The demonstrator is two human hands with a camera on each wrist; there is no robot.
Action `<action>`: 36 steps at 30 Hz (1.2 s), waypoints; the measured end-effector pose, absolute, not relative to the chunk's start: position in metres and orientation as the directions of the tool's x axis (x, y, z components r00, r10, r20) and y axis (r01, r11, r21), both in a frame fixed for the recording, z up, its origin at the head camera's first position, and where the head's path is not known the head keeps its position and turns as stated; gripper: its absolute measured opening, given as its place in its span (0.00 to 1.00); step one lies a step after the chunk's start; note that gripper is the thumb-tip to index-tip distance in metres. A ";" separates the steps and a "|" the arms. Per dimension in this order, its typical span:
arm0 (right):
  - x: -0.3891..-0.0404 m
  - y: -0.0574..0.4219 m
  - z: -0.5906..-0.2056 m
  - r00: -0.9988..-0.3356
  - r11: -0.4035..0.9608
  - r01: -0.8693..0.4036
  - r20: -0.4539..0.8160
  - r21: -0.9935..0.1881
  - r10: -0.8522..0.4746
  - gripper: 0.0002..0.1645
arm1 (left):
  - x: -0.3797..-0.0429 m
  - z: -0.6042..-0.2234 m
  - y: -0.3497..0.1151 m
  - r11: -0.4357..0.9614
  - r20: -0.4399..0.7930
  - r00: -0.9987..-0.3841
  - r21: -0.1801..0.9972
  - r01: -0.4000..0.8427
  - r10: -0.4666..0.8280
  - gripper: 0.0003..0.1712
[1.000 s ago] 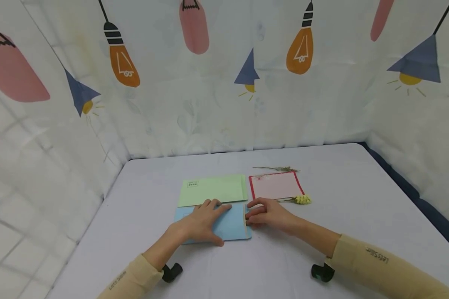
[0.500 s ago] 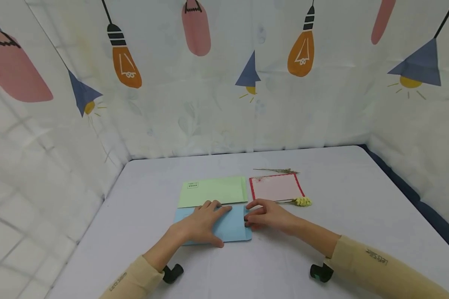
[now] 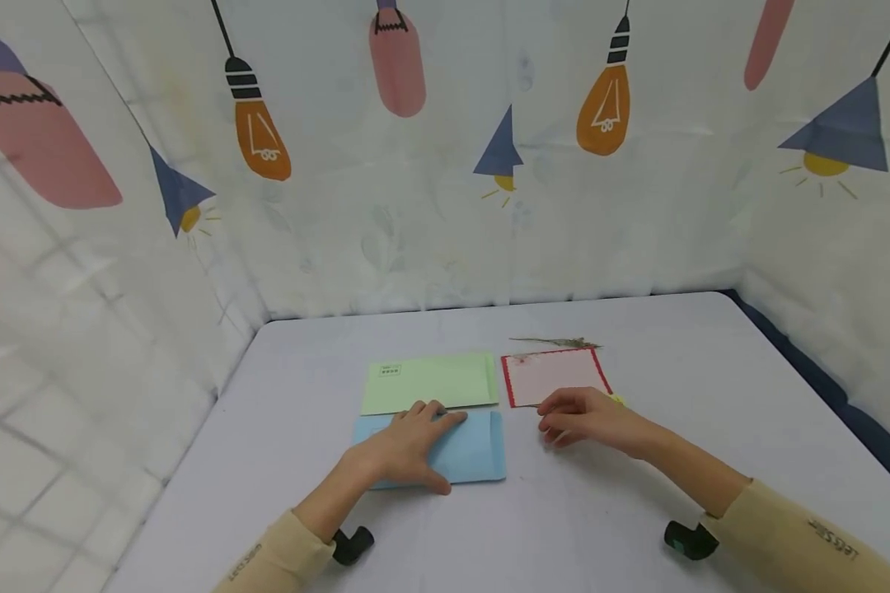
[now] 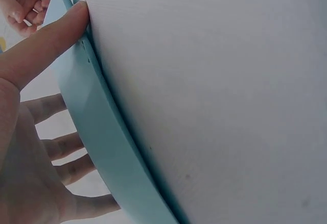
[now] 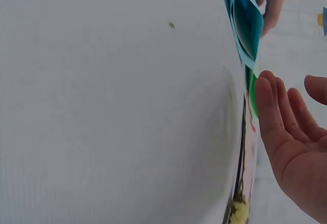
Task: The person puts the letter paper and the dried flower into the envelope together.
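A blue envelope [image 3: 475, 449] lies near the middle of the table, its flap side to the right. My left hand [image 3: 408, 445] rests on it with fingers spread; in the left wrist view the thumb [image 4: 61, 38] touches the near edge of the envelope. Seen from the right wrist, the envelope's mouth [image 5: 247, 27] gapes a little, with a pale edge inside. My right hand [image 3: 593, 420] is off to the right, apart from the envelope, its fingers loosely bent and holding nothing. It partly hides a yellow flower sprig [image 3: 618, 399].
Behind the blue envelope lies a green envelope [image 3: 430, 383] with a printed box. A pink card with a red border [image 3: 552, 371] is to its right, and a dried sprig [image 3: 564, 342] lies along the card's back edge. White curtains with printed lamps surround the table [image 3: 319, 346].
A pale strip showing at the blue envelope's mouth has gone from sight. My right hand has left the flap and moved right, over the yellow sprig. The left hand stays put.
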State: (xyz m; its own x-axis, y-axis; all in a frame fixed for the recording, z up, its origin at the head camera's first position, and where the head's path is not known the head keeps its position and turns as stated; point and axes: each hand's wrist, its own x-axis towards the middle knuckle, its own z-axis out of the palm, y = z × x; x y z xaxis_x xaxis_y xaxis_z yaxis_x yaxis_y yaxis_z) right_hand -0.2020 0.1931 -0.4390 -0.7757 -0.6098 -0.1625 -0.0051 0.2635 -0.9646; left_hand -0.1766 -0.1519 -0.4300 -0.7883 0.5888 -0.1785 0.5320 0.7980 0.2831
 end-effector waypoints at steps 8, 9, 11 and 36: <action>-0.205 0.240 -0.429 -0.825 0.235 -0.024 -0.114 -0.972 -0.553 0.26 | -0.176 -0.428 -0.151 0.798 -0.185 -0.788 0.292 0.527 0.587 0.57; -0.205 0.244 -0.428 -0.833 0.233 -0.027 -0.107 -0.972 -0.542 0.26 | -0.176 -0.428 -0.151 0.798 -0.185 -0.788 0.291 0.527 0.588 0.57; -0.206 0.252 -0.426 -0.849 0.239 -0.034 -0.098 -0.970 -0.520 0.27 | -0.176 -0.428 -0.151 0.797 -0.182 -0.787 0.289 0.530 0.589 0.57; -0.216 0.290 -0.431 -0.927 0.488 0.044 -0.217 -0.872 -0.305 0.28 | -0.178 -0.430 -0.151 0.794 -0.174 -0.787 0.289 0.535 0.593 0.57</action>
